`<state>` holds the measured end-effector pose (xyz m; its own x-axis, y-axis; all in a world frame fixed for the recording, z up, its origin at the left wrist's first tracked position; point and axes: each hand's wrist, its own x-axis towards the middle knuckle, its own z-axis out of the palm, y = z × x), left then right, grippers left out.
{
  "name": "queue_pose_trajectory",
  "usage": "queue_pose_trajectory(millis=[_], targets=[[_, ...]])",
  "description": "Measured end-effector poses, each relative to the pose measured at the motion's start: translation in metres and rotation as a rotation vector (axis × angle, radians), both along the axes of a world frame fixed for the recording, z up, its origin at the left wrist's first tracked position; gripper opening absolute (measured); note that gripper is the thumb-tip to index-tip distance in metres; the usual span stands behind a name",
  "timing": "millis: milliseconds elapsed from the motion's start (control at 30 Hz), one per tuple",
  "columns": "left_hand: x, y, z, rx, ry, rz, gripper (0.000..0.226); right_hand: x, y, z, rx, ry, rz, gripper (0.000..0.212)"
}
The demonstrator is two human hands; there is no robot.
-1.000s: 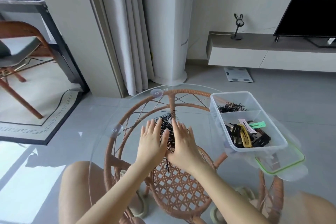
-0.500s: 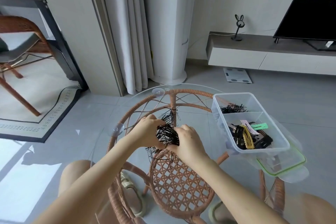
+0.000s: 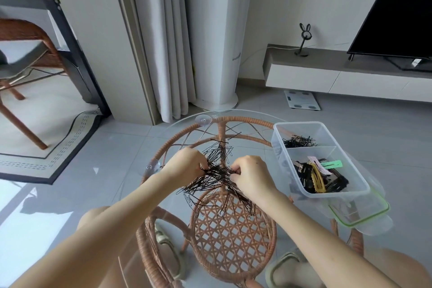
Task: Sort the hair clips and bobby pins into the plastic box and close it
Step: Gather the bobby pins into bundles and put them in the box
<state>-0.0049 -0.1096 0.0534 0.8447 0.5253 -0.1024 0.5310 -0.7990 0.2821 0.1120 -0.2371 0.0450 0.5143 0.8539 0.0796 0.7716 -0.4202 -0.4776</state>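
Note:
A thick bunch of black bobby pins is pinched between my left hand and my right hand over the middle of the round glass table. Pins stick out above and below both hands. To the right stands a clear plastic box with two compartments. Its far compartment holds black bobby pins; its near one holds coloured hair clips. The box's green-rimmed lid lies partly under its near end.
The glass top rests on a rattan frame with suction cups. My knees and sandals show through the glass. A curtain, a white column and a low TV shelf stand beyond; a chair is at far left.
My hands lay flat on the pins a second ago. They have since curled and gathered the pins into a bunch pinched between them.

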Motion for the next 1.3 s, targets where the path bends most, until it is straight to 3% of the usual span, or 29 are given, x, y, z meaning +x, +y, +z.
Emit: queue_pose_trajectory(millis=[533, 767, 1000, 1100, 1200, 1300], targets=[[-0.002, 0.006, 0.025, -0.128, -0.195, 0.108, 0.01, 0.072, -0.013, 0.093, 0.218, 0.382, -0.047, 0.022], [0.017, 0.012, 0.042, -0.169, -0.274, 0.141, 0.01, 0.151, -0.031, 0.112, 0.232, 0.165, -0.08, 0.02], [0.057, 0.007, 0.061, -0.18, -0.38, 0.098, 0.004, 0.181, -0.04, 0.069, -0.097, -0.04, 0.103, 0.017], [0.082, -0.001, 0.075, -0.178, -0.404, 0.06, 0.008, 0.184, -0.04, 0.053, -0.208, -0.021, 0.129, 0.02], [0.111, -0.013, 0.088, -0.165, -0.447, -0.002, 0.01, 0.187, -0.041, 0.048, -0.178, 0.0, 0.069, 0.023], [0.143, -0.028, 0.094, -0.17, -0.501, -0.067, 0.011, 0.192, -0.05, 0.053, 0.007, -0.114, -0.06, 0.019]])
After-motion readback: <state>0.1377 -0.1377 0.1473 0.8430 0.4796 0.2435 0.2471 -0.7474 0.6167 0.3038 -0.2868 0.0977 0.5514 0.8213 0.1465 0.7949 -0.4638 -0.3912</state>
